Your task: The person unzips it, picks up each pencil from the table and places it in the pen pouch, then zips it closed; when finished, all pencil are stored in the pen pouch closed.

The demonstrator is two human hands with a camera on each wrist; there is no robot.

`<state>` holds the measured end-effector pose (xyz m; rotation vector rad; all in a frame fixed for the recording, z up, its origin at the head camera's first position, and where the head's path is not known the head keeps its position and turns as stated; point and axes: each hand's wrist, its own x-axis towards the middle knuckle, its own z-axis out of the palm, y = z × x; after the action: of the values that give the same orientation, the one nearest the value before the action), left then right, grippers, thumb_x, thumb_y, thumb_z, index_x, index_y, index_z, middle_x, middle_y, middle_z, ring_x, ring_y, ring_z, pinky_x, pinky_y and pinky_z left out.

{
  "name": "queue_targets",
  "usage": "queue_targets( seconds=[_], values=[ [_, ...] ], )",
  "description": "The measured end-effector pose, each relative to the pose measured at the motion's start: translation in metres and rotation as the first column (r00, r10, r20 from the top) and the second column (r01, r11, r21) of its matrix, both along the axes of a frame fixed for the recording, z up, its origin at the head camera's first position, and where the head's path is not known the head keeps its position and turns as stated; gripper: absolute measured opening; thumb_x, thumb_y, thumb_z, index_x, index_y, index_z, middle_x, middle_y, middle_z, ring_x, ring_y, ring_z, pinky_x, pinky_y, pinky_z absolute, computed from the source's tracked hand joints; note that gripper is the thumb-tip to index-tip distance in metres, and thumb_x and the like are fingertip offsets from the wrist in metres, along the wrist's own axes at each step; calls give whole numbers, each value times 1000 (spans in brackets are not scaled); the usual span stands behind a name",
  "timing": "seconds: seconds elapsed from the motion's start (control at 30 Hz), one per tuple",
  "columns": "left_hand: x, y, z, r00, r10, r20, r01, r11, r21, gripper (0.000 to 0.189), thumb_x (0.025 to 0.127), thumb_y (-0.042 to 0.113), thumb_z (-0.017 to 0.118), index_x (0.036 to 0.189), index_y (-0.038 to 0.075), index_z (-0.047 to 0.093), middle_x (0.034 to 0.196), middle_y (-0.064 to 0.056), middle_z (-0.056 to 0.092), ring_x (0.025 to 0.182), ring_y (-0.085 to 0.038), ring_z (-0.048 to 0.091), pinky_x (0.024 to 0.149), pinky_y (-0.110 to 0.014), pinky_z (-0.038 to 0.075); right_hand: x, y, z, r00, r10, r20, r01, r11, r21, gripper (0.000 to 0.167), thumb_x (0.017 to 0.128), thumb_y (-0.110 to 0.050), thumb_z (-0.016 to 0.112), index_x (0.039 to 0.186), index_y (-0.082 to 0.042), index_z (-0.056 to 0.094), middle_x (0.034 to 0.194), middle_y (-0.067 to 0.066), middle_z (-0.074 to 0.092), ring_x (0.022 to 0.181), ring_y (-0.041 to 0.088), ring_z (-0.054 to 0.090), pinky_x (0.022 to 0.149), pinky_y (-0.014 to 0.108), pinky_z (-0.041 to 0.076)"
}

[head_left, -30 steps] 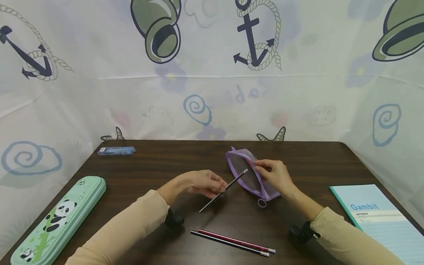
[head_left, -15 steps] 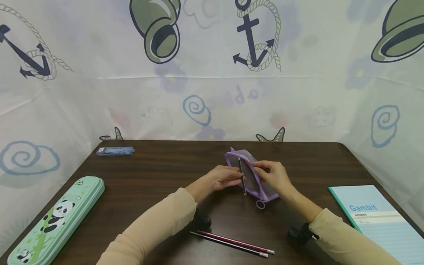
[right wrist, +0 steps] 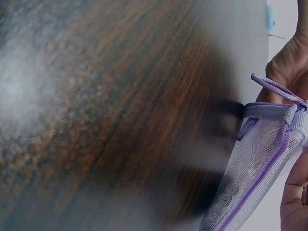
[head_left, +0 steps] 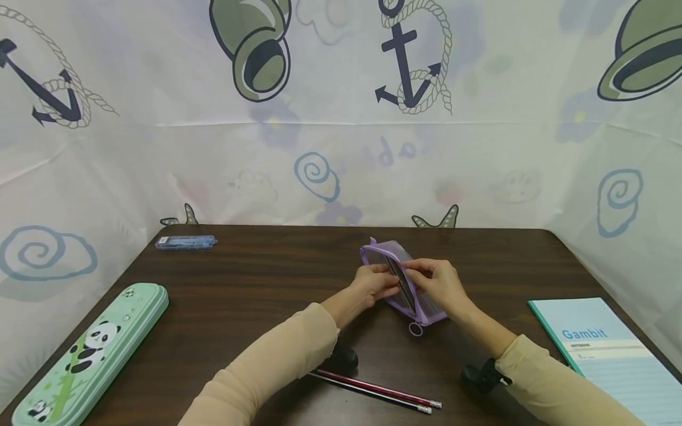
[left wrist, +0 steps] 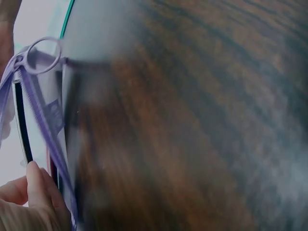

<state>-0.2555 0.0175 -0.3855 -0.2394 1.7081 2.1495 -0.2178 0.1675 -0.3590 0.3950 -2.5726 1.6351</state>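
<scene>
A purple mesh zip pouch [head_left: 430, 305] with a ring on its zip pull lies on the table, its mouth unzipped. My right hand [head_left: 439, 283] pinches the right edge of that opening. The fingers of my left hand [head_left: 375, 283] reach into the mouth and hold a dark pencil [head_left: 403, 287], which lies lengthwise within the opening. In the left wrist view, left fingertips touch the lower end of the pencil [left wrist: 22, 120], between the purple zip edges. Mesh and zip of the pouch [right wrist: 262, 163] fill the right side of the right wrist view.
A red pencil [head_left: 386, 390] and a black pencil [head_left: 373, 394] lie side by side in front. At left is a green panda pencil case [head_left: 93, 349], with a small blue clear case [head_left: 186, 242] behind it. A notebook [head_left: 607, 337] lies at right.
My left hand has moved right and up to the pouch. The pencil has turned and gone from outside the pouch into its mouth. The right hand has stayed at the pouch edge.
</scene>
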Motion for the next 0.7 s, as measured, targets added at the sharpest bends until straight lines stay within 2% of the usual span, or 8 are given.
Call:
queue_targets(
  seconds=[0.17,0.33,0.43,0.5,0.57,0.6,0.63,0.7],
  values=[
    [3,4,-2,1000,9,-15,-9,1000,-22,50,86,-13,55,134,-11,41,127,-26,54,103,-31,63,83,-33,54,-1,0,-1,1000,1,0,-1,1000,-5,23,91,-2,60,110,10,64,99,26,67,64,7,61,57,32,56],
    [8,1,2,999,-19,-38,19,1000,4,53,86,-13,54,136,-13,35,131,-29,48,112,-35,57,90,-36,51,-2,2,-3,1000,-15,-23,15,1000,10,22,90,0,59,109,10,64,99,28,66,62,9,61,55,30,56],
    [13,-5,5,995,-79,-59,80,997,21,52,88,-12,53,137,-13,34,134,-30,46,116,-37,54,94,-38,49,-2,3,-3,1000,-20,-23,21,1000,20,22,90,0,59,109,10,64,100,28,66,61,10,61,55,31,56],
    [18,-11,7,985,-159,-67,160,987,16,48,90,-9,53,135,-13,38,132,-31,48,113,-33,57,96,-39,48,-3,3,-3,999,-22,-24,23,999,28,22,90,0,59,109,10,64,99,28,66,61,10,61,56,33,56],
    [25,-20,11,957,-283,-60,283,959,-3,41,92,-5,52,132,-11,43,127,-27,54,105,-27,61,97,-39,47,-2,4,-2,999,-26,-29,28,999,37,22,90,-1,59,109,9,65,98,28,67,60,10,61,56,34,56],
    [28,-26,13,930,-363,-49,363,932,-15,39,93,-3,52,131,-10,45,121,-24,58,101,-23,63,98,-39,46,-2,4,-2,999,-28,-32,29,999,39,22,90,-1,59,109,9,65,98,27,67,60,10,61,55,34,56],
    [31,-31,14,892,-450,-39,449,893,-28,37,94,-1,51,130,-9,47,115,-20,62,98,-19,63,98,-38,46,-2,4,-2,999,-31,-35,33,999,42,22,90,-1,60,109,9,65,97,27,67,60,10,61,55,34,56],
    [38,-44,16,789,-614,-7,613,788,-64,34,95,0,51,128,-8,49,107,-11,66,93,-13,63,97,-37,47,-1,4,-1,999,-35,-36,36,998,42,22,90,-2,60,108,9,65,96,25,68,59,10,60,55,33,56]
  ],
)
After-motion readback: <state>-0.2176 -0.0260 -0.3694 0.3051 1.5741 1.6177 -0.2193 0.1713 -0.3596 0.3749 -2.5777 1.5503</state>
